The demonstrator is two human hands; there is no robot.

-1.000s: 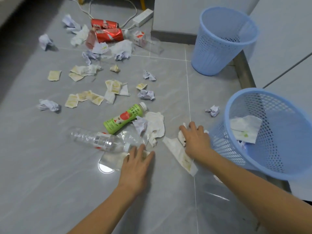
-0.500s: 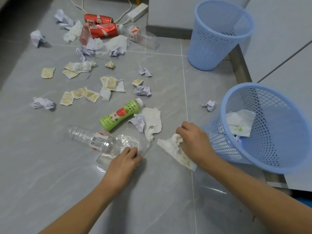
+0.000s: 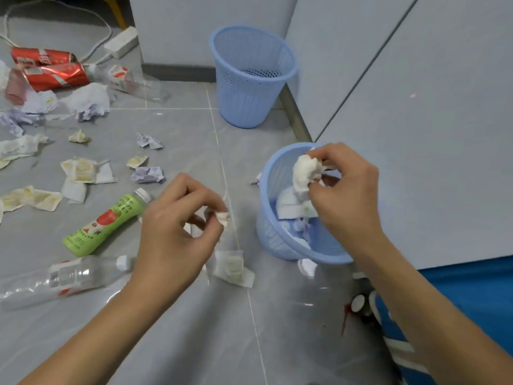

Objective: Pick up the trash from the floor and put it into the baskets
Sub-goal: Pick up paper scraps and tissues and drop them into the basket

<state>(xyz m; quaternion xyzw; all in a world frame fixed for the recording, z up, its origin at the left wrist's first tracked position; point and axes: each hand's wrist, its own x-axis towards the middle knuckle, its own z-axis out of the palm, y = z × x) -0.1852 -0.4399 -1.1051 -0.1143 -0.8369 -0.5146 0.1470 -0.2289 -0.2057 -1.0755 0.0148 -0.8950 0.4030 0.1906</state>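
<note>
Lifted off the floor since half a second ago: right hand (image 3: pixel 344 190) clutching a crumpled white tissue (image 3: pixel 305 173) over the near basket (image 3: pixel 266 232), right of centre; left hand (image 3: pixel 177 232) pinching a small paper scrap (image 3: pixel 222 216) at centre. Lying beyond, green bottle (image 3: pixel 105 222); standing at upper centre, far basket (image 3: pixel 249 79).

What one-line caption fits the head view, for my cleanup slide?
Right hand holds a crumpled tissue over the near blue basket; left hand pinches a paper scrap.
</note>
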